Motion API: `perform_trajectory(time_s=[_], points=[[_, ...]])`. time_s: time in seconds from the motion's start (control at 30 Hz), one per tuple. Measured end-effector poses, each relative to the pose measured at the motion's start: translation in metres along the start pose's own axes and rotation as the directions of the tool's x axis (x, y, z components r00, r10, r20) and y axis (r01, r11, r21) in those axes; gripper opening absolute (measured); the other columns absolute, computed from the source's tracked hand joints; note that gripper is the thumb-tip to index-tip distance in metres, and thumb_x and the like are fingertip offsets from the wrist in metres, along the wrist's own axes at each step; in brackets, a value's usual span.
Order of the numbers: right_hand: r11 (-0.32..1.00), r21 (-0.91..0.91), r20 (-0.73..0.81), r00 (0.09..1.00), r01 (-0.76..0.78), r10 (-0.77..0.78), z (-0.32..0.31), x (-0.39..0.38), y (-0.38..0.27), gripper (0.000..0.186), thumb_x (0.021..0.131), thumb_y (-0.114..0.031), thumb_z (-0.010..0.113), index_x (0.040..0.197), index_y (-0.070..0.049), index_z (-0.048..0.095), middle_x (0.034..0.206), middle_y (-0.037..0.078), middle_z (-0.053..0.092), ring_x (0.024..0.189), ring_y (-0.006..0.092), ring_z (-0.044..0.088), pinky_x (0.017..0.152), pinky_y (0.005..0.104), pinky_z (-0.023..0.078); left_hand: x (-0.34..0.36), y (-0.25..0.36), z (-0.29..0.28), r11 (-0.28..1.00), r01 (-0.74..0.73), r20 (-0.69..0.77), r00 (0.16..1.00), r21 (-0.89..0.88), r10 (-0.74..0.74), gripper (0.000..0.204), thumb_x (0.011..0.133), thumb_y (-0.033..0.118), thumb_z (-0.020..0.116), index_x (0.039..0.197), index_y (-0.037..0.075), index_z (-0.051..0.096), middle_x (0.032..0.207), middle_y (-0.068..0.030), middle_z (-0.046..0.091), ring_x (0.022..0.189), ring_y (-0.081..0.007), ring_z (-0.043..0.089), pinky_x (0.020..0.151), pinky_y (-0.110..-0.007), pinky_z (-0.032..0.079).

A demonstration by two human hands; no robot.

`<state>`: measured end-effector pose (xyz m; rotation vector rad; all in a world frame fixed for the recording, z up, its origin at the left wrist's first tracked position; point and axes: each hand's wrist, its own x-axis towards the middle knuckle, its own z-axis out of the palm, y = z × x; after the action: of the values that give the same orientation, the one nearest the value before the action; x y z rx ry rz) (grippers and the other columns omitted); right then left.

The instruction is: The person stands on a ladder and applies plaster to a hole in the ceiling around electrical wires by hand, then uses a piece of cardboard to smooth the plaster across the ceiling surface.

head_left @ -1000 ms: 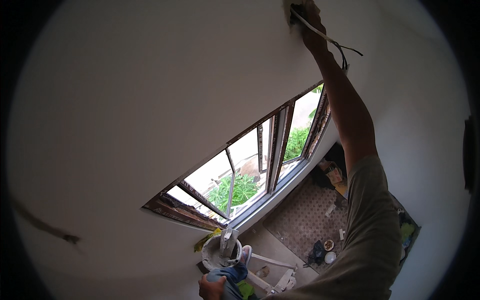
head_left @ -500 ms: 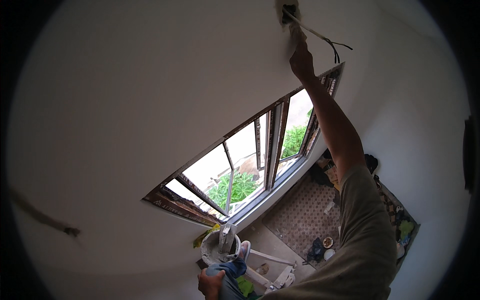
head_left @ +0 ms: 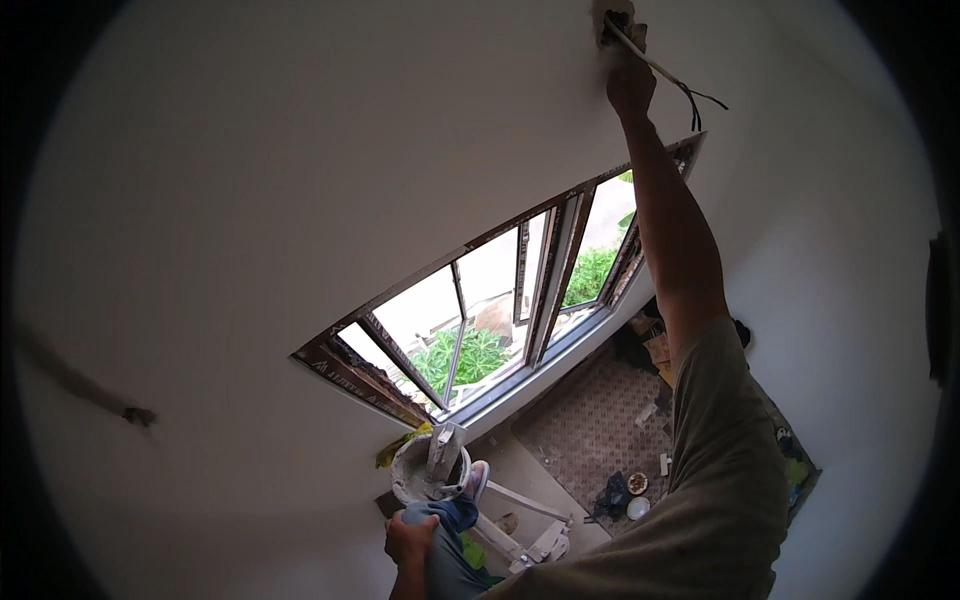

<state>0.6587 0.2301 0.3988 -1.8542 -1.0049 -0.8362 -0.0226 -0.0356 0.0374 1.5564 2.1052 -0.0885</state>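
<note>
My right hand [head_left: 630, 90] reaches up the wall to a rough-edged hole [head_left: 612, 28]. Its fingers are closed on a small tan piece [head_left: 640, 36], too blurred to name, held against the hole's edge. A pale cable [head_left: 640, 52] comes out of the hole past the hand and splits into several dark wire ends. My left hand [head_left: 408, 540] rests on my bent knee [head_left: 445, 545] in blue trousers, thumb apart and no tool in it. Beyond the knee stands a bucket [head_left: 405, 470] smeared with plaster, a grey flat-bladed tool [head_left: 443, 455] upright in it.
A dark-framed window [head_left: 470, 250] with open sashes lies below my right arm. Down on the floor are a patterned mat [head_left: 585, 420], a black bag [head_left: 612, 495], small bowls [head_left: 637, 510] and clutter in the corner. Whitish bars [head_left: 530, 500] show beside my foot. Another cable end [head_left: 140, 415] pokes from the left wall.
My right hand and the tan piece have shifted from just below the hole up to its right edge. The whole view has swung slightly. My left hand stays on the knee.
</note>
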Motion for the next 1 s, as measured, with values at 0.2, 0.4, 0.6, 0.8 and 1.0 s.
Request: perform_trajectory(time_s=[0.2,0.4,0.6,0.8,1.0], points=[[0.937,0.219,-0.399,0.901,0.271,-0.168,0.002,-0.061,-0.071,0.072,0.071,-0.004,0.059,0.141,0.004,0.040,0.125,0.030,0.059,0.098,0.0447,0.064,0.082,0.0450,0.056,0.000,0.011,-0.002,1.000,0.021,0.035,0.999,-0.010,-0.021,0.076,0.065,0.049,0.081,0.126,0.009,0.060,0.126,-0.0164,0.060,0.115,-0.0352,0.060,0.097,-0.045,0.049],[0.769,0.567,0.117,0.896,0.294,-0.428,-0.054,-0.174,-0.113,0.053,0.090,-0.004,0.050,0.144,-0.004,0.046,0.115,0.018,0.067,0.104,0.0312,0.066,0.091,0.0381,0.052,-0.002,0.016,-0.005,0.998,0.056,0.071,0.996,-0.039,-0.053,0.077,0.064,0.046,0.081,0.129,0.009,0.059,0.127,-0.0161,0.059,0.118,-0.0329,0.060,0.098,-0.044,0.049],[0.174,0.156,0.979,0.176,-0.972,0.106,-0.138,-0.560,0.030,0.045,0.092,-0.004,0.049,0.136,0.003,0.052,0.122,0.010,0.065,0.099,0.0179,0.064,0.084,0.0326,0.052,0.012,-0.047,0.021,0.926,0.050,0.012,0.999,-0.374,-0.049,0.075,0.073,0.051,0.078,0.132,0.010,0.057,0.114,-0.0126,0.066,0.111,-0.0279,0.062,0.095,-0.039,0.049],[0.536,-0.607,0.771,-0.270,-0.587,0.578,-0.348,-0.895,0.124,0.026,0.089,-0.014,0.057,0.106,0.001,0.070,0.091,0.015,0.072,0.084,0.0231,0.067,0.072,0.0391,0.050,0.067,-0.131,0.075,0.580,0.373,0.293,0.928,-0.724,-0.231,0.057,0.083,0.047,0.073,0.110,-0.003,0.066,0.087,-0.0096,0.070,0.078,-0.0207,0.066,0.069,-0.032,0.052],[0.378,-0.682,0.710,-0.444,-0.626,0.547,-0.380,-0.905,0.080,0.035,0.088,-0.010,0.056,0.120,0.003,0.065,0.103,0.014,0.070,0.092,0.0191,0.066,0.076,0.0320,0.052,0.153,-0.156,0.196,0.776,0.502,0.497,0.819,-0.381,-0.286,0.069,0.082,0.063,0.069,0.102,-0.004,0.064,0.081,-0.0112,0.065,0.063,-0.0179,0.061,0.051,-0.030,0.046]])
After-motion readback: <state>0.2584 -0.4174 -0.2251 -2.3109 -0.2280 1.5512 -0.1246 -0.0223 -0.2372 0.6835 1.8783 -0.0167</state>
